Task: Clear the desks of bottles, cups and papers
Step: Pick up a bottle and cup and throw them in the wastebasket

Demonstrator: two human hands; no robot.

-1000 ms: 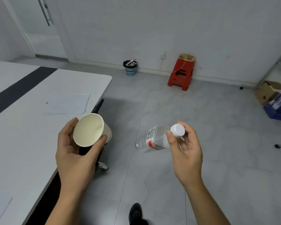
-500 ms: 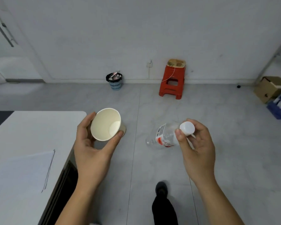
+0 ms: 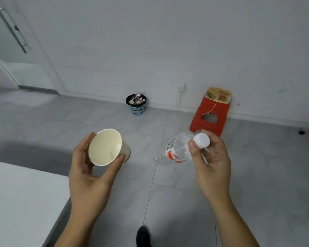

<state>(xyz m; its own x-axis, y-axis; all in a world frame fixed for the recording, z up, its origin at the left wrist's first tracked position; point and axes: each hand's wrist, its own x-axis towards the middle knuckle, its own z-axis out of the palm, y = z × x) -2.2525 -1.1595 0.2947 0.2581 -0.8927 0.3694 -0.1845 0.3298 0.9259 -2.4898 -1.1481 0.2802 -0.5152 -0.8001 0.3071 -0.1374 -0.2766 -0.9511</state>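
- Floor (image 3: 257, 166) of grey tile runs wide from our feet to the white wall (image 3: 168, 41). The desk (image 3: 21, 202) shows only its white corner at lower left, its edge just beside our left forearm.
- Against the wall we see a small blue bin (image 3: 137, 109) with a black liner and rubbish in it. A red stool (image 3: 210, 114) stands well to its right, with a wall socket (image 3: 182, 89) between them. A glass door (image 3: 16, 41) with a long handle fills the upper left, and our dark shoe (image 3: 143, 236) is at the bottom edge.
- Our left hand (image 3: 89, 177) grips the paper cup (image 3: 105, 147), its digits curled round the wall, over the floor just past the desk corner. The mouth faces back toward us and the base points away to the right.
- Our right hand (image 3: 212, 168) pinches the clear bottle (image 3: 177, 148) at its neck, just under the white cap (image 3: 201, 140), above the tile. Its long axis slants from the cap at upper right to the base at lower left. The red-and-white label faces us.
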